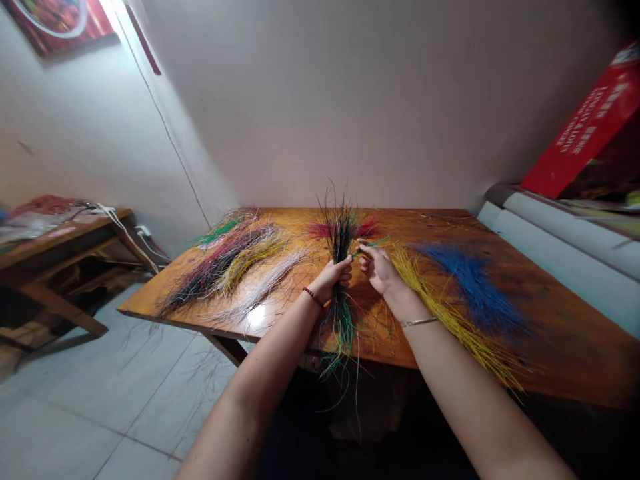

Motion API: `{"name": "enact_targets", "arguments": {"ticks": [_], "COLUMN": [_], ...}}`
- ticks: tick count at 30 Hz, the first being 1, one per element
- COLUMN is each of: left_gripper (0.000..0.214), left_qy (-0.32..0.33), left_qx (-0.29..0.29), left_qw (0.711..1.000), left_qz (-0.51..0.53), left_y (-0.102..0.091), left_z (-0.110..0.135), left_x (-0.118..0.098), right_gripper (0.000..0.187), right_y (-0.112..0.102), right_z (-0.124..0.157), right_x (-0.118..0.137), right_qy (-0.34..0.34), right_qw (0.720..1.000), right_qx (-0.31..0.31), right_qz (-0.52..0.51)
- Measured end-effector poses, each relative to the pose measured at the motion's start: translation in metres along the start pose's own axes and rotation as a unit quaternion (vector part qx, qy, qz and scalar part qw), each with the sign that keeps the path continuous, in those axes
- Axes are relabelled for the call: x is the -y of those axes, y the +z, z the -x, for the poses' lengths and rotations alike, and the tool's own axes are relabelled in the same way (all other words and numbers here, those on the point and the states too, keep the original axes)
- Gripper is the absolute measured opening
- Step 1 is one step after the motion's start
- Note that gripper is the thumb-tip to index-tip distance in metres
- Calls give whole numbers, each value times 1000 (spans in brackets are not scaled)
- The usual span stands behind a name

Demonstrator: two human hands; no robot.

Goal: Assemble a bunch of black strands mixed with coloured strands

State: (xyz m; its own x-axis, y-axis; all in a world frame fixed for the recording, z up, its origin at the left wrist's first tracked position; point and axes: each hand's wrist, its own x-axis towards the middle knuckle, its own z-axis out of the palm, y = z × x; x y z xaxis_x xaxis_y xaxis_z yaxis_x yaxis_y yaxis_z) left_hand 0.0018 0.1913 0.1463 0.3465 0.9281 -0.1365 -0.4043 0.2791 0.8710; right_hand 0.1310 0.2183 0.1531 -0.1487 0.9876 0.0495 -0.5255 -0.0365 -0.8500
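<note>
My left hand (337,277) is closed round the middle of an upright bundle of thin wires (341,230), mostly dark above the fist. Below it, green, blue and pale ends (345,333) hang past the table's front edge. Just to the right, my right hand (379,267) has its thumb and forefinger pinched on a green wire (370,246) that sticks out sideways by the bundle. Behind the bundle lies a pile of red wires (367,229), partly hidden by it. Yellow wires (440,303) lie under and beside my right forearm.
Blue wires (473,287) spread on the wooden table (565,353) at right. White (270,283), yellow (245,265), dark and red (210,270) and green wires (220,231) lie at left. A red box (583,127) rests on a white appliance-like surface (545,247). Another table (65,240) stands far left.
</note>
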Motion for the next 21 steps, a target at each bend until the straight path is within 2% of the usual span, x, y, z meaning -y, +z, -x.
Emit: {"name": "enact_targets", "arguments": {"ticks": [5, 11, 16, 21], "left_gripper": [41, 42, 43, 42], "left_qy": [23, 24, 20, 14], "left_qx": [6, -3, -11, -16], "left_qw": [1000, 1000, 1000, 1000], "left_qz": [9, 11, 12, 12], "left_y": [0, 4, 5, 5], "left_z": [-1, 5, 7, 6], "left_x": [0, -3, -4, -5], "right_gripper": [25, 22, 22, 27], "right_y": [-1, -6, -8, -12], "right_z": [-1, -2, 2, 2], "right_x": [1, 7, 17, 20], "right_qy": [-6, 15, -2, -18], "right_qw": [1000, 996, 998, 998], "right_qx": [15, 13, 22, 23], "right_qz": [-13, -82, -51, -62]}}
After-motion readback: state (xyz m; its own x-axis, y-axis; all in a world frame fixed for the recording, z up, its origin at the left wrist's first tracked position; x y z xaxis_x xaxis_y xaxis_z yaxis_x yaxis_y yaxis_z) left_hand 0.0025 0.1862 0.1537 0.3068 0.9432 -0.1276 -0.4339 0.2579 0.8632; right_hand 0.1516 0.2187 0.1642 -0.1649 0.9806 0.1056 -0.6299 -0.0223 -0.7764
